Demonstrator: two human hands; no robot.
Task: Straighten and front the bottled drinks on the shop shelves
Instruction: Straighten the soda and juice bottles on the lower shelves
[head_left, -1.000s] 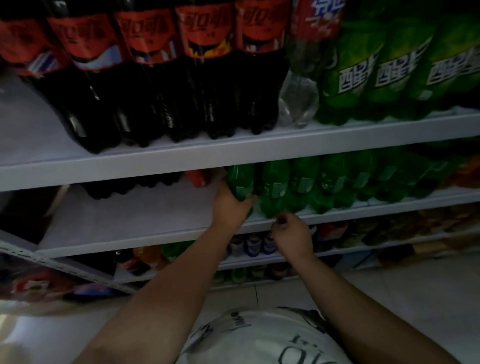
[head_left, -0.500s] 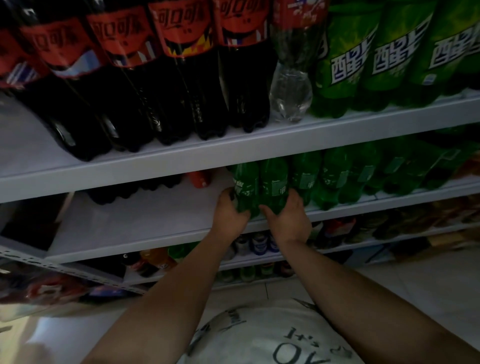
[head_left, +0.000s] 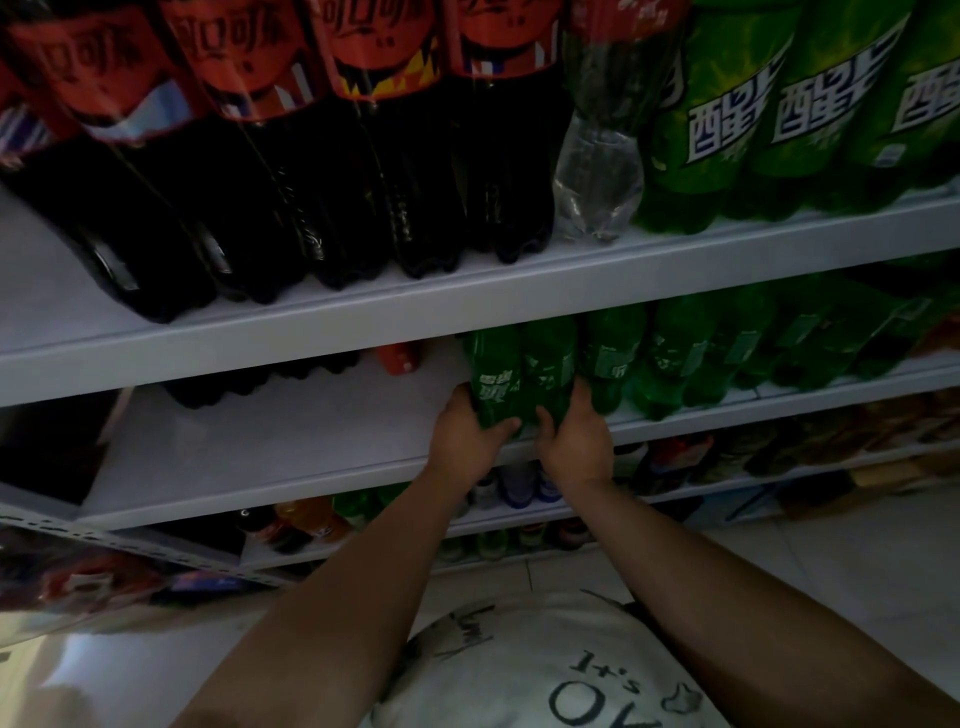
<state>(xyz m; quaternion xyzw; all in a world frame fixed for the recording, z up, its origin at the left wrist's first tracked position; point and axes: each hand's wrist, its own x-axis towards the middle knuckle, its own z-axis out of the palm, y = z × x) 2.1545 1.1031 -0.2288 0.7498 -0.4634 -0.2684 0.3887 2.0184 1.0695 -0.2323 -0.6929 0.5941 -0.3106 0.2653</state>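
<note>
Head view: hands (head_left: 467, 444) (head_left: 577, 446) grip green bottles (head_left: 493, 382) (head_left: 550, 371), tops hidden behind shelf (head_left: 467, 306)

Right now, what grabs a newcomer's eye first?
On the middle shelf, the left grip holds the end green bottle and the right grip the next green bottle. Above, dark cola bottles with red labels fill the upper shelf's left, big green bottles its right, one clear bottle between.

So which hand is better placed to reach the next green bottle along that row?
Probably the right hand: it grips the second green bottle, directly beside the third green bottle. The left hand holds the end green bottle, farther away.
</note>
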